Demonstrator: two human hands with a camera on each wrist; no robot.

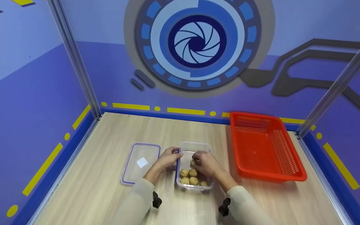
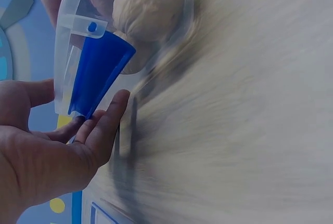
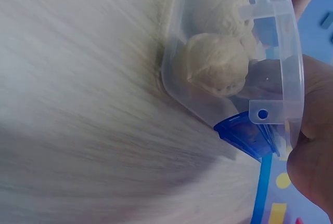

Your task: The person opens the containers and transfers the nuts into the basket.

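A clear plastic food container (image 1: pixel 195 145) with blue side clips stands on the table, several walnuts (image 1: pixel 184 180) gathered at its near end. My left hand (image 1: pixel 168 158) holds the container's left side, thumb at the rim and fingers by the hanging blue clip (image 2: pixel 101 70). Inside the container, my right hand (image 1: pixel 207 163) reaches down from the right and grips a walnut (image 1: pixel 193 163) with curled fingers, which partly hide it. Through the clear wall in the right wrist view, more walnuts (image 3: pixel 217 64) show beside that hand.
Left of the container lies its clear lid (image 1: pixel 133 168) with a blue-purple edge and a white square label (image 1: pixel 142 162). A red plastic basket (image 1: pixel 255 150) stands on the right of the wooden table (image 1: pixel 111 140). Printed walls close off the back and sides.
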